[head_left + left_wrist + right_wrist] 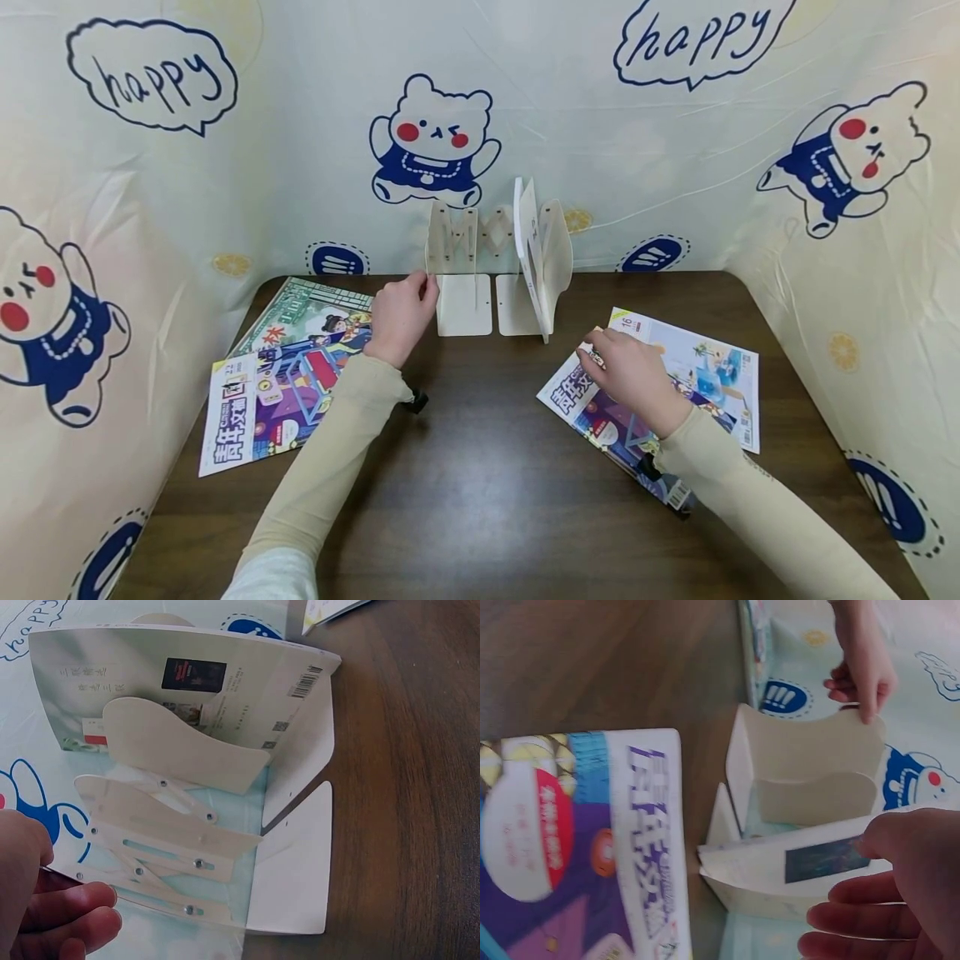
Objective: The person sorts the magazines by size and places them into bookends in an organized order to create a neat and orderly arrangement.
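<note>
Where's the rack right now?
In the head view, the rack stands at the far edge of the table, near mid-width, between the left magazines and right magazines; the left hand pinches its left end.

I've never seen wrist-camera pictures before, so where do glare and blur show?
Head view: pale glare on the dark wooden table; right wrist view: the purple-covered magazine looks blurred, its lettering smeared; left wrist view: clearer, with the expandable bookend showing crisp edges.
</note>
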{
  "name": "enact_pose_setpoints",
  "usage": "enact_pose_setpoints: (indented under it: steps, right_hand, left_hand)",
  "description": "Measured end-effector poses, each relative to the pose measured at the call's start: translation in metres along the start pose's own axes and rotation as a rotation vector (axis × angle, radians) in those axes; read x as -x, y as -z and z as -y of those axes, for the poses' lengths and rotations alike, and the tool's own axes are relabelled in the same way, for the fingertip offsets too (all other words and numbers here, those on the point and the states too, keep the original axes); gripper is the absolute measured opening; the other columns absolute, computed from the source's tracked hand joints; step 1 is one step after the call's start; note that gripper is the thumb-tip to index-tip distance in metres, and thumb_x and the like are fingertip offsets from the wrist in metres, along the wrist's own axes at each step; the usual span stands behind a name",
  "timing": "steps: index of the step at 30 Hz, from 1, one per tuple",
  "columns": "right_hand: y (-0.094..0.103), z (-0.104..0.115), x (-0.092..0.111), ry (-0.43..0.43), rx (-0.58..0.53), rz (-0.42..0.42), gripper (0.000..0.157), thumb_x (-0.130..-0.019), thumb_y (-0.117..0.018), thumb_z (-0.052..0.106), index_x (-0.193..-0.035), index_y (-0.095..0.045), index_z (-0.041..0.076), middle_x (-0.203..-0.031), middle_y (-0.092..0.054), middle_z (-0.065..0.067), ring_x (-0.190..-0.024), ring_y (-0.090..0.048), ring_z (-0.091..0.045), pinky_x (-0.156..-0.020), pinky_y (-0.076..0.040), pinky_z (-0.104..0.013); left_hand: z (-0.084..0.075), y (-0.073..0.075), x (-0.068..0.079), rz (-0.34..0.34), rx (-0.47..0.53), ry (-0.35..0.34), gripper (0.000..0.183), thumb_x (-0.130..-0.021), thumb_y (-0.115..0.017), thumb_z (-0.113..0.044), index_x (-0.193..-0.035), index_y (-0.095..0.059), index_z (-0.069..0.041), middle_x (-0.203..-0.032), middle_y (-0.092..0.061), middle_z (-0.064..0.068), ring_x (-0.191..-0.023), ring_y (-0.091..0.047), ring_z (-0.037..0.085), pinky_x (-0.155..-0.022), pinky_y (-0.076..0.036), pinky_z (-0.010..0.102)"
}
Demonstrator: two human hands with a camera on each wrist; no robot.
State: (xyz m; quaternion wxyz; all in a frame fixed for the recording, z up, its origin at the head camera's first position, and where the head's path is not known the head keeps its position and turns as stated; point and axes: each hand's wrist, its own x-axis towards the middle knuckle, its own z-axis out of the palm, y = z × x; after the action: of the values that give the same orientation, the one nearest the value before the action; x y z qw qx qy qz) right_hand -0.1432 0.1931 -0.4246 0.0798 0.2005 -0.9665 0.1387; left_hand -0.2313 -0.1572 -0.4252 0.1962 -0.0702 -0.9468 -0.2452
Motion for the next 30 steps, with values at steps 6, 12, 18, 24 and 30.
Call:
enact_pose_setpoints:
  steps: [6,12,18,24,30]
  right_hand:
    - [-0.013,0.004,0.005,0.035,0.031,0.067,0.031,-0.098,-0.071,0.030,-0.112,-0.073,0.002,-0.100,-0.075,-0.016,-0.086,-0.073,-0.033,-0.066,-0.059,-0.044]
    - [-0.025,0.008,0.005,0.063,0.061,0.131,0.029,-0.096,-0.074,0.031,-0.105,-0.073,0.003,-0.090,-0.072,-0.012,-0.075,-0.069,-0.027,-0.061,-0.057,-0.038]
    - [-0.037,0.013,0.009,0.119,0.096,0.161,0.029,-0.095,-0.075,0.030,-0.102,-0.073,0.002,-0.085,-0.070,-0.013,-0.073,-0.069,-0.028,-0.058,-0.057,-0.039]
    - [-0.046,0.016,0.012,0.120,0.153,0.217,0.035,-0.095,-0.075,0.035,-0.106,-0.072,0.002,-0.090,-0.070,-0.014,-0.077,-0.070,-0.029,-0.061,-0.059,-0.045]
    - [-0.053,0.018,0.012,0.083,0.180,0.278,0.046,-0.093,-0.076,0.046,-0.113,-0.072,0.004,-0.100,-0.069,-0.015,-0.086,-0.070,-0.030,-0.066,-0.060,-0.052]
  left_hand:
    - [-0.001,0.001,0.000,-0.026,0.005,-0.014,0.037,-0.108,-0.053,-0.028,-0.081,-0.065,-0.006,-0.062,-0.059,0.008,-0.053,-0.055,0.028,-0.049,-0.039,0.039]
    - [-0.001,0.000,0.000,-0.012,0.005,0.001,0.035,-0.108,-0.055,-0.028,-0.083,-0.065,-0.006,-0.063,-0.060,0.008,-0.053,-0.056,0.028,-0.050,-0.041,0.038]
    - [-0.002,0.001,0.001,0.000,0.013,0.015,0.035,-0.108,-0.055,-0.029,-0.085,-0.067,-0.005,-0.064,-0.061,0.009,-0.054,-0.057,0.028,-0.051,-0.042,0.038]
    - [-0.001,0.001,0.000,-0.009,0.010,0.009,0.034,-0.107,-0.056,-0.028,-0.083,-0.066,-0.006,-0.063,-0.060,0.008,-0.053,-0.056,0.027,-0.051,-0.042,0.038]
    - [-0.001,0.000,0.000,-0.016,0.007,0.006,0.035,-0.107,-0.056,-0.029,-0.082,-0.066,-0.007,-0.062,-0.060,0.008,-0.053,-0.056,0.028,-0.051,-0.041,0.038]
